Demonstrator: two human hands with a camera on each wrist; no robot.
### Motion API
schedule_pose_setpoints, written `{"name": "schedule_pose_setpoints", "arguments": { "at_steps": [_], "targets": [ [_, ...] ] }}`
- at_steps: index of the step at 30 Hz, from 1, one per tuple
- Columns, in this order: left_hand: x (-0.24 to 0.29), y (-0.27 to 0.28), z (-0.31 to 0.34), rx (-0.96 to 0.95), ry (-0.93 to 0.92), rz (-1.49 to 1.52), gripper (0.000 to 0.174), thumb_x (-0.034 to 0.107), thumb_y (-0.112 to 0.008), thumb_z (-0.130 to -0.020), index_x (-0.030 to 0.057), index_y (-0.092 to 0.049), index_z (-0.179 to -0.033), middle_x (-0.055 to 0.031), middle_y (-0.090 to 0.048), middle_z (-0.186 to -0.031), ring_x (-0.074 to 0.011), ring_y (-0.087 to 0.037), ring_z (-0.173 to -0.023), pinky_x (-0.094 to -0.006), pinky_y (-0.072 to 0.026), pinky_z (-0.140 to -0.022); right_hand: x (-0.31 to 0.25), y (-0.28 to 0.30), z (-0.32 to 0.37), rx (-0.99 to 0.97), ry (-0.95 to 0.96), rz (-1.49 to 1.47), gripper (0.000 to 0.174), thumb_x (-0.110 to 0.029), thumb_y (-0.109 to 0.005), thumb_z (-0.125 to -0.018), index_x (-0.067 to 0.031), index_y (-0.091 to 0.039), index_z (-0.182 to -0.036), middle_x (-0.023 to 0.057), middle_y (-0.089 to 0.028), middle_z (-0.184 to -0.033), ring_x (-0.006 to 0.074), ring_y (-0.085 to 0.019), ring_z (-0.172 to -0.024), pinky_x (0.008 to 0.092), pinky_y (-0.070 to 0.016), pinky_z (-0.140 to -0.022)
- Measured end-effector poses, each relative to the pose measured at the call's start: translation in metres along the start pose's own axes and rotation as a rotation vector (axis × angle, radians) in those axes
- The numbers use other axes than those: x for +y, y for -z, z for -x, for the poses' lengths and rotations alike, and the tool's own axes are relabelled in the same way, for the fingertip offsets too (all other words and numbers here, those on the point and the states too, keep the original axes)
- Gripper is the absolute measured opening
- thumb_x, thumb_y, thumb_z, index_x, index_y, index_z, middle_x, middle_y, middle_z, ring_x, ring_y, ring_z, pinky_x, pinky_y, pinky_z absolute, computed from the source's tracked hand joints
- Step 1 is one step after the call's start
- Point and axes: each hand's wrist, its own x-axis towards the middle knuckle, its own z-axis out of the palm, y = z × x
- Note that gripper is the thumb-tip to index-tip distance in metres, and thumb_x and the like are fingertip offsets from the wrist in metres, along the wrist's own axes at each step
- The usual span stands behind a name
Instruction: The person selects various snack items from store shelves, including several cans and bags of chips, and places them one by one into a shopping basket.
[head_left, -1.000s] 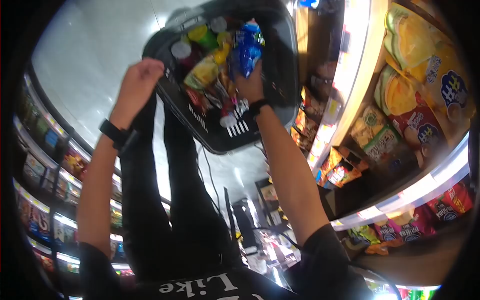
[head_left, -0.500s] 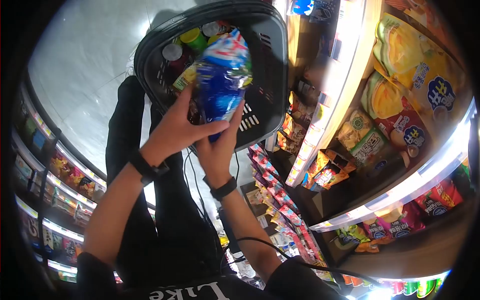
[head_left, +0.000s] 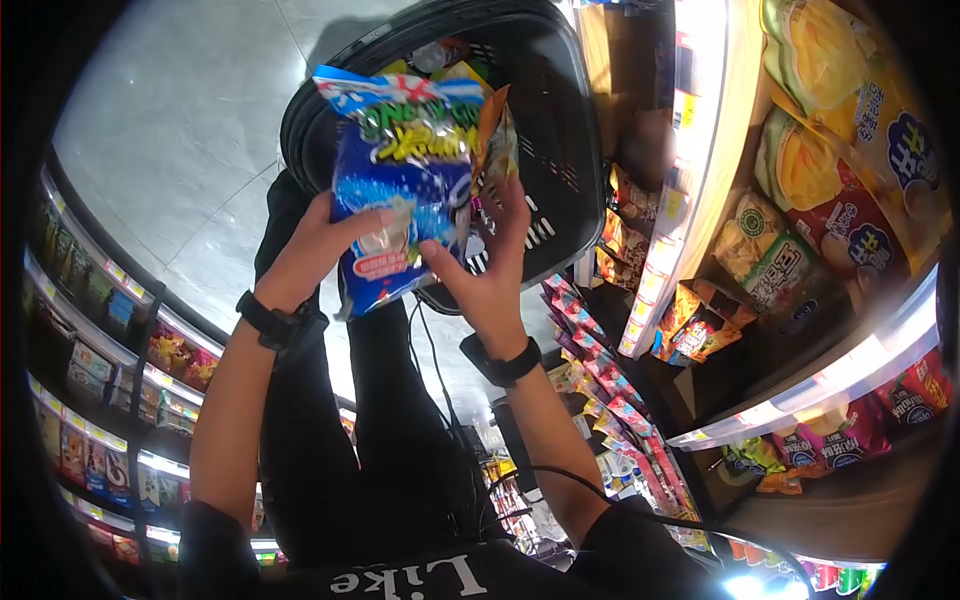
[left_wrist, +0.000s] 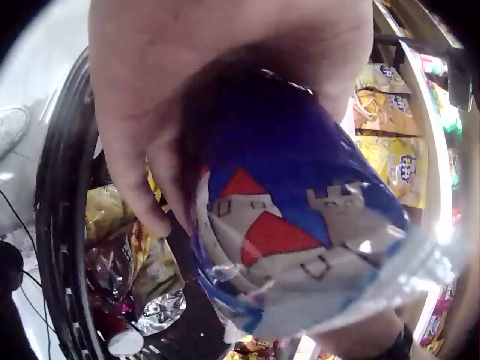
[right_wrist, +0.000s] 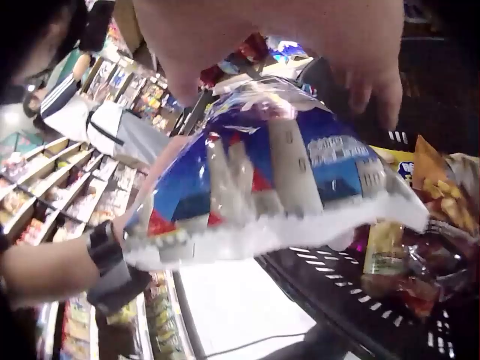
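Observation:
A glossy blue snack bag with a white and red top edge is held above the black basket in the head view. My left hand grips its left side, the thumb lying over the front. On the other side my right hand holds it, thumb on the front near the lower right. The left wrist view shows the blue bag large, with printed castle towers, under the left hand. In the right wrist view the bag's white sealed edge hangs below the right hand.
The black basket holds several packages and a clear-lidded container. Shelves of large snack bags stand on the right, and more stocked shelves curve along the left. A person in a striped sleeve appears in the right wrist view.
The blue bag has come up out of the basket into both hands. Since half a second ago it has turned its printed front to the head view, and the hands have moved apart.

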Motion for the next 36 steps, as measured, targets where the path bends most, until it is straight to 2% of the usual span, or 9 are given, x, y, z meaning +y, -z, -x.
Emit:
{"name": "schedule_pose_setpoints", "arguments": {
  "at_steps": [2, 3, 5, 13, 19, 21, 24, 27, 36],
  "targets": [
    [0.0, 0.001, -0.002, -0.145, 0.001, -0.126, 0.053, 0.028, -0.079, -0.09, -0.0003, -0.06, -0.131, -0.0094, -0.072, -0.116, -0.0158, -0.069, -0.105, -0.0319, -0.0545, -0.094, 0.006, 0.001, -0.01, -0.057, -0.086, -0.254, 0.115, -0.018, -0.092, -0.075, 0.0016, -0.015, -0.158, 0.0213, -0.047, -0.142, 0.0275, -0.045, -0.137, 0.0418, -0.037, -0.116],
    [0.0, -0.002, -0.004, -0.22, 0.001, -0.188, 0.054, 0.028, -0.078, -0.09, -0.0002, -0.059, -0.132, -0.0094, -0.072, -0.117, -0.0158, -0.069, -0.105, -0.0318, -0.0545, -0.094, -0.003, 0.004, -0.013, -0.134, -0.235, -0.288, 0.11, -0.018, -0.091, -0.076, 0.0018, -0.018, -0.155, 0.0198, -0.05, -0.14, 0.0256, -0.053, -0.129, 0.0386, -0.0452, -0.109],
    [0.001, -0.01, -0.009, -0.231, 0.039, -0.172, 0.053, 0.029, -0.077, -0.092, -0.0004, -0.059, -0.133, -0.0097, -0.071, -0.119, -0.0155, -0.068, -0.107, -0.0313, -0.054, -0.095, -0.005, 0.007, -0.017, -0.136, -0.242, -0.256, 0.105, -0.018, -0.091, -0.076, 0.002, -0.023, -0.153, 0.0183, -0.053, -0.136, 0.0238, -0.059, -0.121, 0.0357, -0.0502, -0.102],
    [0.055, -0.051, -0.057, -0.394, -0.043, -0.197, 0.056, 0.039, -0.065, -0.099, -0.0007, -0.054, -0.138, -0.009, -0.067, -0.125, -0.0152, -0.064, -0.113, -0.0303, -0.0507, -0.098, -0.007, 0.045, -0.054, 0.205, -0.284, -0.213, 0.066, -0.02, -0.084, -0.086, -0.0009, -0.047, -0.137, 0.0097, -0.064, -0.12, 0.0152, -0.061, -0.108, 0.0302, -0.051, -0.093],
    [0.097, -0.064, -0.092, -0.219, -0.13, -0.347, 0.056, 0.051, -0.057, -0.1, 0.0066, -0.057, -0.134, -0.0107, -0.067, -0.125, -0.0197, -0.064, -0.111, -0.0324, -0.0452, -0.101, -0.014, 0.096, -0.125, 0.496, -0.112, -0.323, 0.049, -0.025, -0.075, -0.095, 0.0029, -0.055, -0.13, 0.0093, -0.064, -0.123, 0.0161, -0.061, -0.108, 0.0325, -0.0483, -0.097],
    [0.099, -0.06, -0.102, -0.137, -0.174, -0.345, 0.054, 0.05, -0.057, -0.1, 0.0076, -0.057, -0.134, -0.0101, -0.068, -0.125, -0.0197, -0.064, -0.111, -0.0316, -0.0454, -0.099, -0.018, 0.104, -0.14, 0.466, -0.1, -0.355, 0.049, -0.024, -0.075, -0.095, 0.0037, -0.056, -0.131, 0.0105, -0.063, -0.125, 0.0162, -0.061, -0.109, 0.033, -0.0497, -0.094],
    [0.094, -0.045, -0.113, -0.023, -0.24, -0.45, 0.046, 0.04, -0.057, -0.101, 0.008, -0.059, -0.134, -0.0087, -0.069, -0.12, -0.0184, -0.064, -0.108, -0.031, -0.0474, -0.095, 0.002, 0.101, -0.161, 0.565, -0.04, -0.253, 0.04, -0.022, -0.069, -0.099, 0.0039, -0.059, -0.128, 0.0098, -0.065, -0.122, 0.0163, -0.063, -0.105, 0.0329, -0.0517, -0.091],
    [0.091, -0.017, -0.125, -0.044, -0.34, -0.557, 0.036, 0.03, -0.057, -0.101, 0.0048, -0.062, -0.126, -0.0077, -0.069, -0.115, -0.0174, -0.064, -0.106, -0.0294, -0.0482, -0.095, 0.039, 0.127, -0.192, 0.625, -0.171, -0.474, 0.035, -0.033, -0.062, -0.102, -0.0048, -0.062, -0.123, 0.0082, -0.069, -0.109, 0.0175, -0.069, -0.091, 0.0323, -0.0578, -0.08],
    [0.075, 0.001, -0.134, -0.098, -0.39, -0.535, 0.027, 0.018, -0.053, -0.101, 0.0016, -0.063, -0.121, -0.0105, -0.07, -0.111, -0.0169, -0.065, -0.103, -0.0293, -0.0502, -0.093, 0.05, 0.155, -0.259, 0.13, -0.19, -0.802, 0.036, -0.035, -0.063, -0.102, -0.0044, -0.062, -0.121, 0.0073, -0.069, -0.108, 0.0173, -0.068, -0.092, 0.0319, -0.0558, -0.081]
  ]
}}
